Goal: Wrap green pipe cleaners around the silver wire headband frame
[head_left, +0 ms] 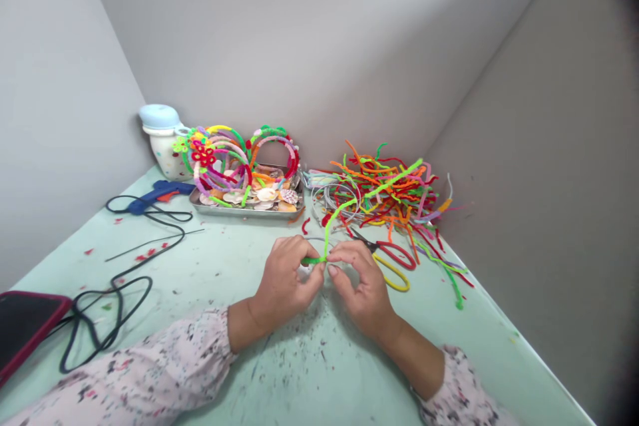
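Note:
A bright green pipe cleaner [333,218] rises from between my hands and reaches toward the pile at the back right. My left hand [288,279] pinches its darker green lower part between thumb and fingers. At the bend, my right hand [360,283] has its fingertips on the green stem, close to the left fingertips. A thin grey band shows just behind my hands, partly hidden. Red-and-yellow-handled scissors [394,259] lie beside my right hand.
Behind are a metal tray [244,211] of shells and fuzzy headbands [224,160], a lidded cup [167,146] and a pipe cleaner pile [384,190]. Leftward lie a blue glue gun [154,194], its black cord [120,299] and a red-edged phone [30,326].

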Available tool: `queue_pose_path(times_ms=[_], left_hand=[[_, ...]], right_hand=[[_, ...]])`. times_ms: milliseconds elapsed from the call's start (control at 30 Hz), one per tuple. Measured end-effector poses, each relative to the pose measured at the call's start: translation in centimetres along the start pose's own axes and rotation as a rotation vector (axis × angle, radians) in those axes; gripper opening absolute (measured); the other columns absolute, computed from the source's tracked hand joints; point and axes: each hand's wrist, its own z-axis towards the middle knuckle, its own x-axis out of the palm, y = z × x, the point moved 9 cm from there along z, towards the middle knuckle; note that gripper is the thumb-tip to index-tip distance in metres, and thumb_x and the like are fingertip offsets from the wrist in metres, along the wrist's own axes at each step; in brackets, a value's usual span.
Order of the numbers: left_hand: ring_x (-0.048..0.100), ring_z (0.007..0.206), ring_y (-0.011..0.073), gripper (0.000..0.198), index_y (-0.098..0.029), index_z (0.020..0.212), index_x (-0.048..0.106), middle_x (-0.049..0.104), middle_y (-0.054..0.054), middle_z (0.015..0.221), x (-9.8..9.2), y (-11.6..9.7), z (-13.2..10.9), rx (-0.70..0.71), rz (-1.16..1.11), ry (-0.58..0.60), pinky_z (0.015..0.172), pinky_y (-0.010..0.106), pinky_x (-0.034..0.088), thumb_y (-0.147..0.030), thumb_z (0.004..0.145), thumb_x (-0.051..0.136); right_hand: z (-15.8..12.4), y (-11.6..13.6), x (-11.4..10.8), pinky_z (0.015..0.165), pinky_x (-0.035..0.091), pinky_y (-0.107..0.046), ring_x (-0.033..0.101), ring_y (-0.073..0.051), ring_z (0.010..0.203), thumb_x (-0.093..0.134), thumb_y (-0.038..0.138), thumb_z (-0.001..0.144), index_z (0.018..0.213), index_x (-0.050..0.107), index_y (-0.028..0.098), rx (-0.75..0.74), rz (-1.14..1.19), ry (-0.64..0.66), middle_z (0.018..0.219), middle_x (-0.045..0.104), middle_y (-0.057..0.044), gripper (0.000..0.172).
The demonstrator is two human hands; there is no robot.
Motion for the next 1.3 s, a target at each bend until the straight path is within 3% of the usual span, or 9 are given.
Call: queue_pose_path(times_ms=[733, 1300], left_hand=[[0.051, 0.08, 0.0197, 0.009, -0.018, 0.083, 0.054, 0.055, 0.004, 0.078, 0.03, -0.22, -0.25, 0.032, -0.068, 0.041, 0.076, 0.035, 0.038, -0.019, 0.086, 0.046], [0.05, 0.079, 0.0195, 0.009, -0.018, 0.084, 0.054, 0.053, 0.003, 0.077, 0.16, -0.17, -0.2, 0.042, -0.076, 0.041, 0.076, 0.036, 0.036, -0.018, 0.086, 0.046]], right_hand=[[0.11, 0.93, 0.01, 0.08, 0.042, -0.038, 0.055, -0.019, 0.088, 0.055, 0.013, 0.087, 0.098, 0.057, 0.023, -0.124, -0.183, -0.024, 0.091, 0.061, -0.003, 0.015], [0.05, 0.94, 0.17, 0.081, 0.042, -0.037, 0.056, -0.019, 0.088, 0.055, 0.014, 0.088, 0.098, 0.056, 0.022, -0.133, -0.22, -0.018, 0.091, 0.063, -0.003, 0.013]])
